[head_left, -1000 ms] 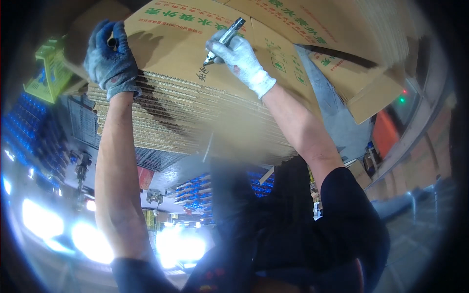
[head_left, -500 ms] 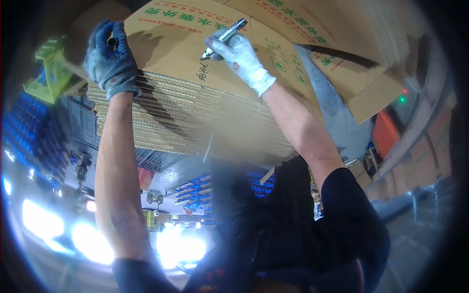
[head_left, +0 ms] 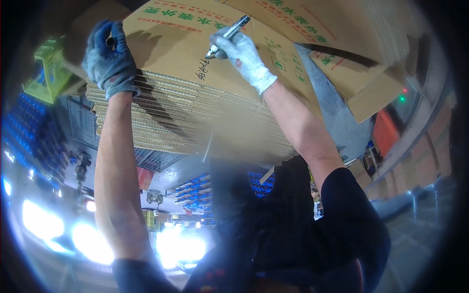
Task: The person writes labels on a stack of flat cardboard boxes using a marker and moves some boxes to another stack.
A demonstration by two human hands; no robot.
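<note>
A tall stack of flattened brown cardboard sheets (head_left: pixel 195 117) fills the upper middle of the view. My left hand (head_left: pixel 108 61), in a dark blue glove, grips the top left edge of the stack. My right hand (head_left: pixel 243 56), in a white glove, holds a silver marker pen (head_left: pixel 227 36) with its tip on the top sheet (head_left: pixel 176 46), beside dark handwritten marks near the sheet's front edge. Green and red print runs across the top sheet.
More brown cardboard (head_left: pixel 361 83) with flaps lies at the upper right, beside a grey surface (head_left: pixel 337 122). A yellow-green box (head_left: pixel 49 71) sits at the far left. Blue crates (head_left: pixel 29 132) and bright lights (head_left: pixel 88 239) show to the left and below.
My right hand has shifted the marker slightly along the top sheet, and dark handwritten marks now show beside its tip. My left hand stays on the stack's edge.
</note>
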